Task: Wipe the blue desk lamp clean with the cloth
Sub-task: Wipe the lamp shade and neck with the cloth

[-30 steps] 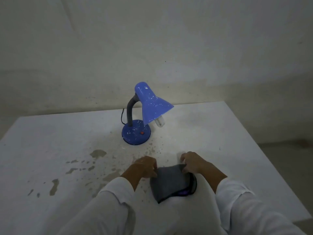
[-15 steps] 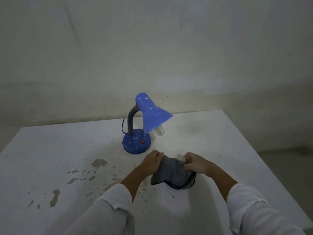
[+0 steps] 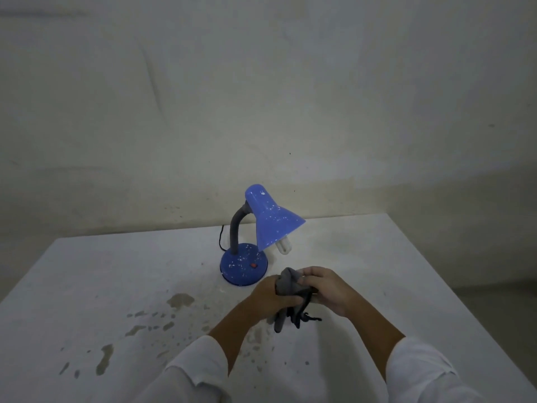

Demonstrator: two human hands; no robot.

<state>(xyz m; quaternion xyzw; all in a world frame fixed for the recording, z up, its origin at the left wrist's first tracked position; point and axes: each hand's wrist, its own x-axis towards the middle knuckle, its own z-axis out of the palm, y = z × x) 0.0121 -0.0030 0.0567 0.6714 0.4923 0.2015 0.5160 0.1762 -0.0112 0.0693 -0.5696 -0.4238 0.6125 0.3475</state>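
Note:
The blue desk lamp (image 3: 263, 228) stands upright near the table's far edge, with a grey bent neck, a round base with a red switch and white specks all over. Its bulb pokes out under the shade. Just in front of the base, my left hand (image 3: 271, 296) and my right hand (image 3: 332, 292) hold a bunched dark grey cloth (image 3: 286, 285) between them, lifted off the table. Part of the cloth hangs down below my hands.
The white table (image 3: 87, 286) has dull brownish stains left of my arms. A black cord runs from the lamp's base toward the back edge. A plain wall stands close behind. The table's right edge drops to the floor.
My hands have gathered the cloth from flat on the table into a bunch and raised it, moving forward toward the lamp's base. The lamp has not moved.

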